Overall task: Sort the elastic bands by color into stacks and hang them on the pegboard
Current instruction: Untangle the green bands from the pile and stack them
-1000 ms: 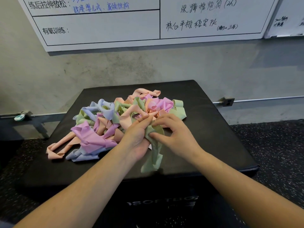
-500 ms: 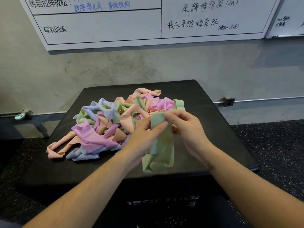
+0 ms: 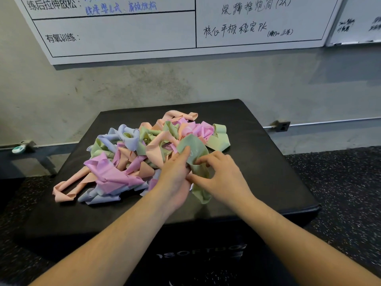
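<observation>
A tangled heap of elastic bands (image 3: 132,157) in pink, peach, lilac-blue and green lies on a black padded box (image 3: 268,162). At the heap's near right edge both hands work on one green band (image 3: 193,149). My left hand (image 3: 175,178) grips its upper part, thumb on top. My right hand (image 3: 222,178) pinches the lower folds, and the band's tail hangs below between the hands. No pegboard is in view.
A grey concrete wall rises behind the box, with a written whiteboard (image 3: 144,32) on it. A conduit with a socket (image 3: 282,125) runs along the wall at the right. Speckled dark floor (image 3: 340,182) surrounds the box.
The green band, held stretched upright between both hands half a second ago, is now bunched lower between them. My right hand has dropped from the band's top to its lower folds.
</observation>
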